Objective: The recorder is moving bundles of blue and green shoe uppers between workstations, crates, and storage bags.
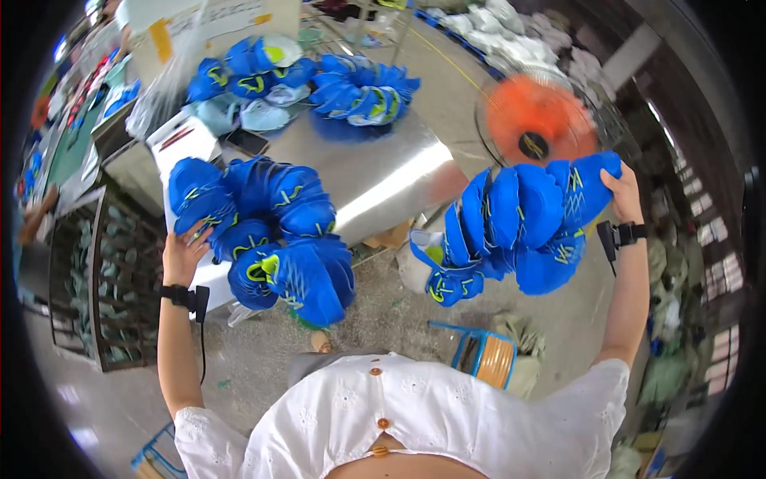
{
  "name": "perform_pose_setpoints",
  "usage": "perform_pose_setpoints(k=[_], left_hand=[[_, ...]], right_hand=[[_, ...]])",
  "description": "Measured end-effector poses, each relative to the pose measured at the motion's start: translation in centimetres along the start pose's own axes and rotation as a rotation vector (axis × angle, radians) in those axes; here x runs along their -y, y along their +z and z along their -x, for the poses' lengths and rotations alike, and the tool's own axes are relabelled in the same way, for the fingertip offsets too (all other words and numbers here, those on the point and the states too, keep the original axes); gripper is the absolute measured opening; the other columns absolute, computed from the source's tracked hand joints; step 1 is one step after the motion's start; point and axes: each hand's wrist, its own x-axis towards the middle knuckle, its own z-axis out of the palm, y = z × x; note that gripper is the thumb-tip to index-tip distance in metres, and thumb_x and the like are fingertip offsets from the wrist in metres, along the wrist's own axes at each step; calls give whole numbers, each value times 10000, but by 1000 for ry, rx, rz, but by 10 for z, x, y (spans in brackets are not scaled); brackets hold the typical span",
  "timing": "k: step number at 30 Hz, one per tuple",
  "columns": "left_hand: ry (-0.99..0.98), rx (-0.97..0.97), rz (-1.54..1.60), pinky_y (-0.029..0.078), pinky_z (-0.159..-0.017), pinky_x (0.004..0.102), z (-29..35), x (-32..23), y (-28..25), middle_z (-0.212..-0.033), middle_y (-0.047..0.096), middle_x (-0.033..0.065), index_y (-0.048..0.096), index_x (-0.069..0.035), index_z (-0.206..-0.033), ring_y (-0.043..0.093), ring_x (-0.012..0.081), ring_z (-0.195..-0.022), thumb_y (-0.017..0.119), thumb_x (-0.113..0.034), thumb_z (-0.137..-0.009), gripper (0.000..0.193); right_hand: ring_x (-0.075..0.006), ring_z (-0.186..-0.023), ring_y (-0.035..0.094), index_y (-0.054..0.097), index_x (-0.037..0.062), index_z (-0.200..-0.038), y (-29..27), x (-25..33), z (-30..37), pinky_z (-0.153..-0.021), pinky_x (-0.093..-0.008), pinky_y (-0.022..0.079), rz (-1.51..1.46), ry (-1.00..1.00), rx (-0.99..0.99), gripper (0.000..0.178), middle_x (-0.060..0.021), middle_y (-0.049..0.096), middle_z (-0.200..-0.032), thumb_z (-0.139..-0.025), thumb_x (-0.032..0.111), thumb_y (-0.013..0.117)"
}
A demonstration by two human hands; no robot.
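Blue shoe uppers with yellow-green trim hang in two bunches, one at each hand. My left hand (pixel 187 252) is closed at the outer edge of the left bunch of shoe uppers (pixel 299 203), its fingers partly hidden behind the blue fabric. That bunch curves round and overlaps the metal table's near edge in the picture. Out to the right, my right hand (pixel 625 194) grips the end of the other bunch of shoe uppers (pixel 536 209), which fans out toward the middle, off the table's right side. Both arms are spread wide.
On the shiny metal table (pixel 383 172) lie more blue uppers (pixel 363 89), pale blue pieces (pixel 263 114) and a phone (pixel 248 142). An orange fan (pixel 542 120) stands beyond the right bunch. A dark rack (pixel 112 279) is at the left, a blue-framed stool (pixel 487 357) near my body.
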Motion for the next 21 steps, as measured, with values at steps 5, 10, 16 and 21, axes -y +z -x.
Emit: perform_pose_setpoints(k=[5, 10, 16, 21], left_hand=[[50, -22, 12, 493, -734, 329, -4, 5, 10, -1171, 531, 155, 443, -37, -1169, 536, 324, -1062, 365, -399, -922, 446], [107, -105, 0, 492, -729, 351, 4, 5, 20, -1148, 537, 133, 439, -31, -1171, 539, 321, -1062, 373, -387, -925, 437], [107, -201, -14, 440, -809, 391, 10, 9, 55, -1211, 503, 118, 421, -64, -1210, 502, 331, -1108, 348, -354, -928, 411], [201, -295, 45, 453, -814, 367, 17, -5, 113, -1202, 511, 128, 395, -47, -1243, 499, 321, -1109, 374, -268, -910, 400]], right_hand=[[-105, -752, 563, 584, 1, -944, 71, -48, -160, -711, -240, 443, -70, -48, -137, 204, -29, 616, -860, -775, 96, 650], [-146, -687, 581, 630, -1, -881, 185, -99, -296, -668, -285, 454, 166, -125, -111, 206, -49, 645, -799, -753, 152, 682], [-316, -919, 598, 608, -20, -983, 312, -185, -371, -808, -382, 446, 636, -28, -278, 438, -192, 626, -976, -702, 303, 700], [-352, -983, 564, 571, -16, -1069, 353, -207, -424, -836, -427, 437, 595, 38, -328, 504, -202, 595, -1052, -717, 330, 673]])
